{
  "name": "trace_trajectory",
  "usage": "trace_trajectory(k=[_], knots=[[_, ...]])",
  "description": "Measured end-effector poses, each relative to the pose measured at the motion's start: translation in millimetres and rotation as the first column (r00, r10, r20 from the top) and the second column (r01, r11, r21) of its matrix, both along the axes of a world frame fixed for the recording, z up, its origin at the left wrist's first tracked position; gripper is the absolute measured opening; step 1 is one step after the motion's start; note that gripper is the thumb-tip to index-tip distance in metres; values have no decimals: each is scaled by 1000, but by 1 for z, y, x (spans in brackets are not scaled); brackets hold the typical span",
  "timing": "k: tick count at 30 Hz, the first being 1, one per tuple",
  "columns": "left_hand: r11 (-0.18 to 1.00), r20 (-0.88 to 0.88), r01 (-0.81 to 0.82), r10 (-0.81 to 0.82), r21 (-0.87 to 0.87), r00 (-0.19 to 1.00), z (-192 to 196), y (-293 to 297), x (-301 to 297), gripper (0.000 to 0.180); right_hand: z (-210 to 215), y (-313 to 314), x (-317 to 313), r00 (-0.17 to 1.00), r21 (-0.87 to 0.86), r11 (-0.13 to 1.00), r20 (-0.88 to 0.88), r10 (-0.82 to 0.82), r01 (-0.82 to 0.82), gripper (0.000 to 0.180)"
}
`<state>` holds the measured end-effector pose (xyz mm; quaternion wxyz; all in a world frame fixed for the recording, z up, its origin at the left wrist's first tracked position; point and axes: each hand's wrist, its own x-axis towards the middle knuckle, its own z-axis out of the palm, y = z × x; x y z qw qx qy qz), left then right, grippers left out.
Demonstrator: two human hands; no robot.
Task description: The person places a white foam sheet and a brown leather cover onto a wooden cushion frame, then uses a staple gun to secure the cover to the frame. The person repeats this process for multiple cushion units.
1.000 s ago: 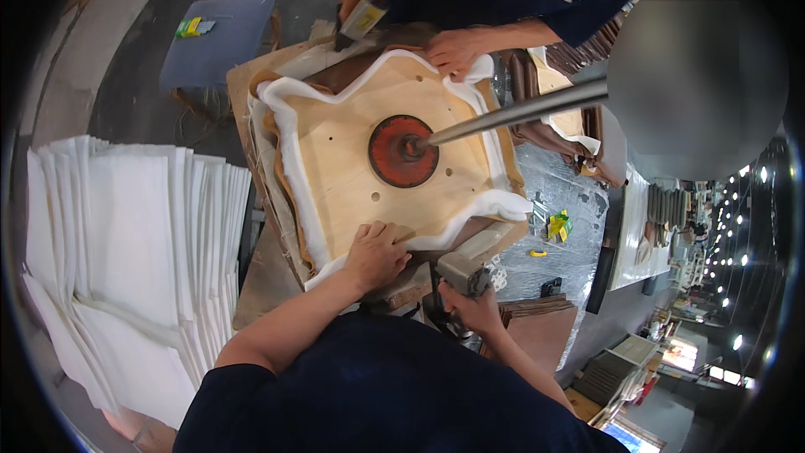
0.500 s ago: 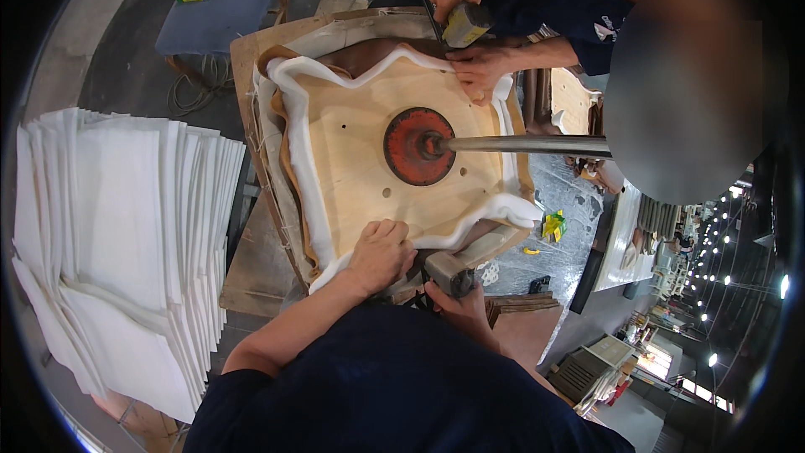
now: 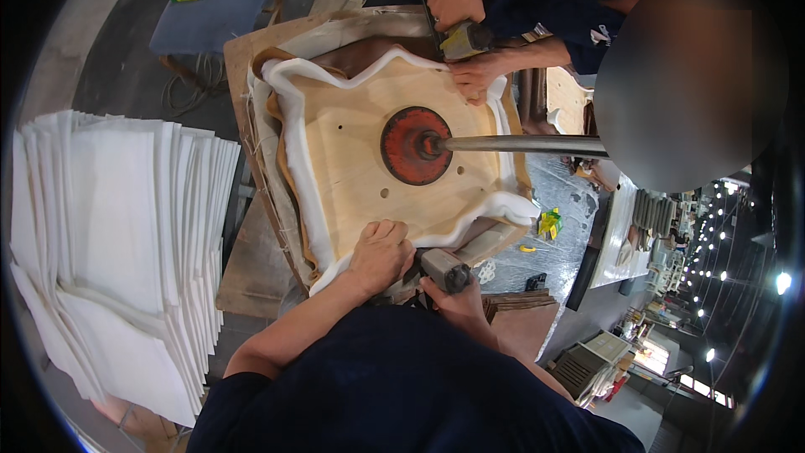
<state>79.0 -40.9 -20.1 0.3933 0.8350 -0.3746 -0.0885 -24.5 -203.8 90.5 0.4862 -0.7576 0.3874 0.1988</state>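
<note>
Our left hand (image 3: 381,256) presses flat on the near edge of the curvy pale wooden panel (image 3: 369,168), pinning its soft white foam padding (image 3: 293,143); our right hand (image 3: 457,302) grips a grey staple gun (image 3: 443,268) (likely heavy). The foam looks yielding, best held at its rim.
</note>
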Motion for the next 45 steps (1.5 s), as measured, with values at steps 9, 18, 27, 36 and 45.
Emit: trace_trajectory(k=[9, 18, 27, 36, 45], knots=[[1000, -19, -6, 6, 25, 1000, 7, -9, -3, 14, 8, -10, -4, 967, -51, 989, 209, 143, -135, 49], [995, 13, -44, 46, -93, 999, 34, -77, -22, 18, 5, -104, -70, 914, 118, 985, 372, -163, 127, 25], [985, 67, -140, 133, 105, 989, 32, -143, -32, 34, -13, -168, -48, 931, 192, 981, 359, -62, -8, 36], [980, 3, -183, 183, 79, 983, 8, -154, -29, 23, 4, -174, -7, 974, 47, 988, 178, 139, -149, 36], [976, -26, -199, 202, 83, 979, 7, -158, -27, 23, 23, -170, 28, 959, -76, 956, -12, 283, -283, 42]])
